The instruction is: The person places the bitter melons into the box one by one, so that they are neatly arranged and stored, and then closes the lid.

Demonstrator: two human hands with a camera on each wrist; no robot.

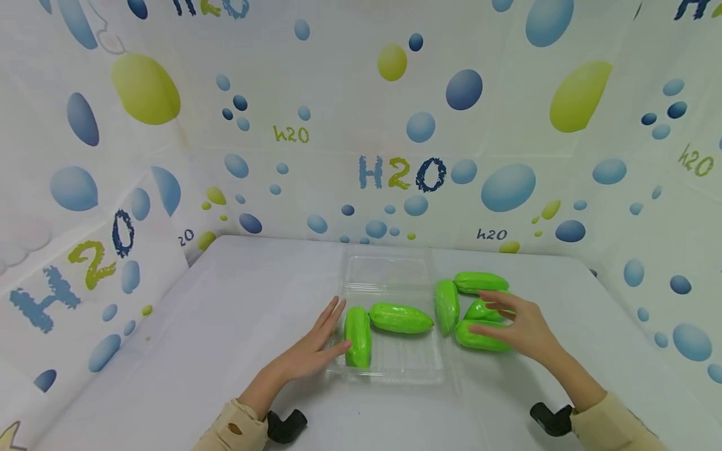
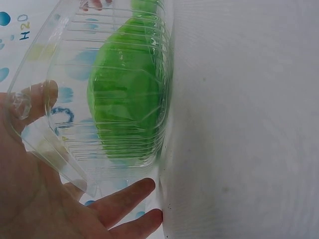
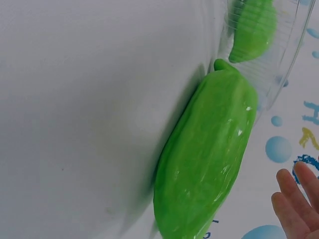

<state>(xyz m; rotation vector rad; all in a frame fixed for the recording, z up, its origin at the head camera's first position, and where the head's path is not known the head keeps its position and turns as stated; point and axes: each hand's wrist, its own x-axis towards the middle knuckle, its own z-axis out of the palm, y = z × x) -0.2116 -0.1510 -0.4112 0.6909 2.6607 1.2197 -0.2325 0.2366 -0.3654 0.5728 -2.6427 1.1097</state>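
Observation:
A clear plastic clamshell box (image 1: 403, 374) lies with its lid (image 1: 389, 270) folded back. Inside are two glossy green cucumber-shaped vegetables, one upright along the left wall (image 1: 358, 338) and one crosswise (image 1: 402, 318). My left hand (image 1: 310, 354) rests at the box's left side, fingers straight, thumb over the rim; the left wrist view shows this thumb (image 2: 40, 102) through the clear plastic. My right hand (image 1: 524, 329) hovers over the loose vegetables right of the box, fingers and thumb spread apart. The nearest vegetable (image 3: 204, 159) stands apart from its fingers (image 3: 294, 199) in the right wrist view.
More green vegetables lie beside the box: one (image 1: 447, 307) along its right wall, one (image 1: 481, 282) behind, one (image 1: 482, 310) partly under my right hand. A white cloth covers the table (image 1: 225, 300). Printed curtains (image 1: 338, 81) stand behind and at both sides.

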